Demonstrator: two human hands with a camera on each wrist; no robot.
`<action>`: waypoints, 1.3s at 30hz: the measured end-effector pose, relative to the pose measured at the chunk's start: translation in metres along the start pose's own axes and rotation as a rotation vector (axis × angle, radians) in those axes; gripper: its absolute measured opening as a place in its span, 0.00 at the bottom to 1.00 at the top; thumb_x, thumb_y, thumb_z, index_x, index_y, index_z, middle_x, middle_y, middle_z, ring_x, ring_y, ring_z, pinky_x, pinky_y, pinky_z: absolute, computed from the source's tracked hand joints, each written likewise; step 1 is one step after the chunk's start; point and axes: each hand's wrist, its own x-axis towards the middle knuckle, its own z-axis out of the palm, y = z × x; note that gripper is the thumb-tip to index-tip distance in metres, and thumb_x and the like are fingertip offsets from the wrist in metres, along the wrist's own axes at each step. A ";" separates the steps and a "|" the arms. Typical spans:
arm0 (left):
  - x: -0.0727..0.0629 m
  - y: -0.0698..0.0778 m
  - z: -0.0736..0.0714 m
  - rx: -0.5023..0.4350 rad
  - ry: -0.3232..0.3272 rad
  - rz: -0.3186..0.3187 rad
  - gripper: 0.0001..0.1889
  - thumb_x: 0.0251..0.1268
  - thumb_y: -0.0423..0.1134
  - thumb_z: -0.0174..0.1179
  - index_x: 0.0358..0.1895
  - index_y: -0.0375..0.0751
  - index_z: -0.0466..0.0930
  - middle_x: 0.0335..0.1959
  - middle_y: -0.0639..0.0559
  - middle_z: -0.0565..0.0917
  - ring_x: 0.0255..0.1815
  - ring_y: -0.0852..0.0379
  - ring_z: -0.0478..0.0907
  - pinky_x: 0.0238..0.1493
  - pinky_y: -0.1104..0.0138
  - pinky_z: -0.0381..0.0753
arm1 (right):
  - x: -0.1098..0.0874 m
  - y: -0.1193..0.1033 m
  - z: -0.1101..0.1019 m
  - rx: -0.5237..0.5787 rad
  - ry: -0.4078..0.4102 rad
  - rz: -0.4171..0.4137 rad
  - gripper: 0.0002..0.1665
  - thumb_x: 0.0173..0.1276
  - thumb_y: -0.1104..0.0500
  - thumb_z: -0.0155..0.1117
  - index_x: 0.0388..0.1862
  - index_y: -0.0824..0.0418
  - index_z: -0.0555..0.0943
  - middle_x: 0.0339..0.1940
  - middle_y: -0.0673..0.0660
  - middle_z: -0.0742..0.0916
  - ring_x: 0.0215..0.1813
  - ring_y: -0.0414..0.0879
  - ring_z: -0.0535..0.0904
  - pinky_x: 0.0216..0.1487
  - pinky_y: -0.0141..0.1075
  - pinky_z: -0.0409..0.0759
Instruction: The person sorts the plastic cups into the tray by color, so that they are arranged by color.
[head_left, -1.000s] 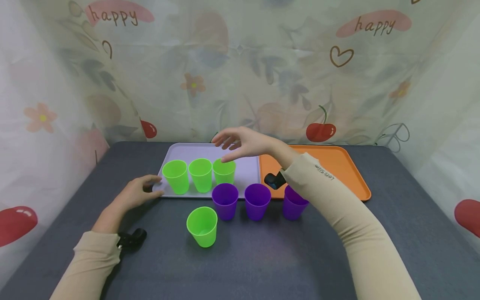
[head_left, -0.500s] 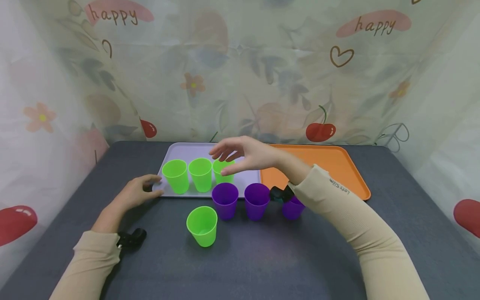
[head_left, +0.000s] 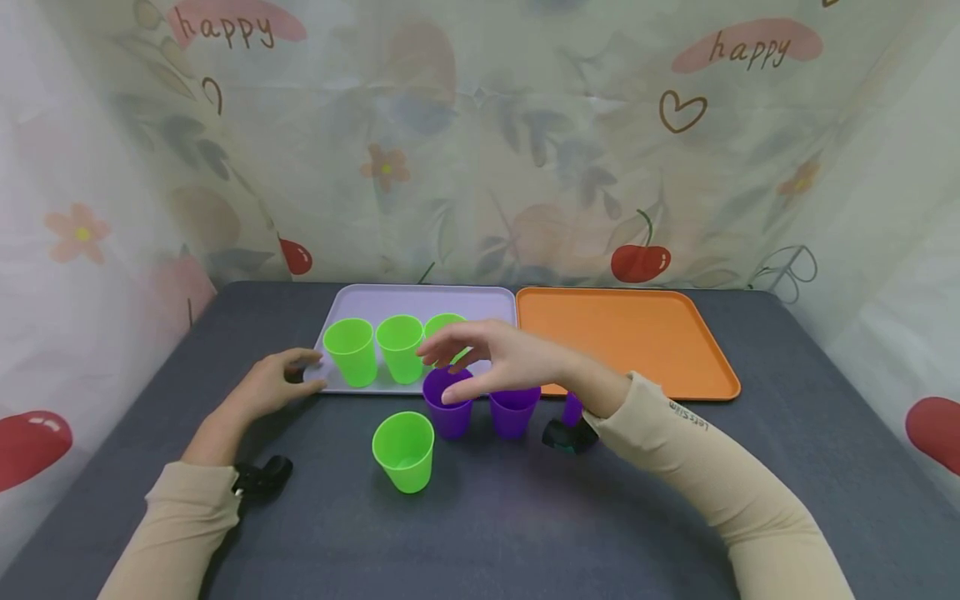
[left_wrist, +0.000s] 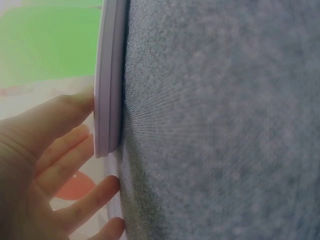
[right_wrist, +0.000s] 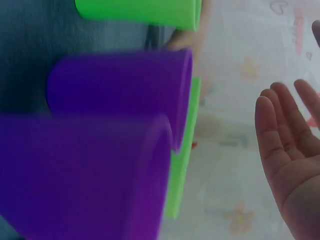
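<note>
In the head view, my left hand [head_left: 266,385] holds the front left corner of the lavender tray [head_left: 495,302], thumb at the front edge and fingers at the left side. In the left wrist view the thumb [left_wrist: 65,110] touches the tray's rim. My right hand [head_left: 502,354] hovers, fingers spread and holding nothing, over the left purple cup [head_left: 448,421]. Beside that stands another purple cup [head_left: 513,415]; a third purple cup [head_left: 572,410] is mostly hidden by the right wrist. Three green cups, including the leftmost green cup [head_left: 351,354], stand on the lavender tray.
One green cup [head_left: 405,454] stands alone on the dark tabletop [head_left: 480,533], nearer me than the purple cups. An orange tray [head_left: 637,342] lies against the lavender one on the right. A patterned curtain [head_left: 480,150] closes off the back and sides.
My right hand has come down and toward me, from over the lavender tray to over the purple cups. The left hand stays at the tray's corner. The cups have not moved.
</note>
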 end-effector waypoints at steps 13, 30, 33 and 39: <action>0.001 0.000 0.000 -0.004 -0.011 -0.006 0.27 0.60 0.42 0.61 0.59 0.30 0.71 0.59 0.31 0.74 0.59 0.31 0.70 0.56 0.43 0.71 | -0.006 -0.001 0.040 0.035 0.047 0.024 0.31 0.53 0.64 0.71 0.57 0.65 0.73 0.54 0.60 0.82 0.56 0.45 0.79 0.54 0.31 0.78; 0.000 0.001 -0.001 -0.008 -0.023 -0.006 0.27 0.60 0.42 0.61 0.60 0.30 0.70 0.59 0.30 0.74 0.59 0.31 0.70 0.57 0.43 0.70 | -0.006 0.004 0.066 -0.049 0.072 -0.013 0.35 0.52 0.62 0.72 0.59 0.68 0.72 0.59 0.60 0.78 0.62 0.49 0.74 0.64 0.30 0.70; 0.001 0.001 -0.001 -0.005 -0.024 -0.009 0.27 0.60 0.42 0.61 0.60 0.30 0.70 0.59 0.31 0.74 0.59 0.31 0.70 0.57 0.43 0.70 | -0.005 0.004 0.067 -0.061 0.073 -0.015 0.35 0.52 0.62 0.73 0.59 0.68 0.72 0.59 0.61 0.79 0.62 0.49 0.74 0.64 0.31 0.70; 0.002 0.000 0.000 -0.002 -0.027 -0.014 0.27 0.60 0.43 0.61 0.60 0.31 0.70 0.59 0.31 0.73 0.59 0.31 0.70 0.57 0.42 0.70 | -0.003 0.003 0.068 -0.083 0.064 -0.012 0.35 0.51 0.61 0.73 0.59 0.65 0.72 0.58 0.60 0.78 0.62 0.48 0.74 0.64 0.31 0.70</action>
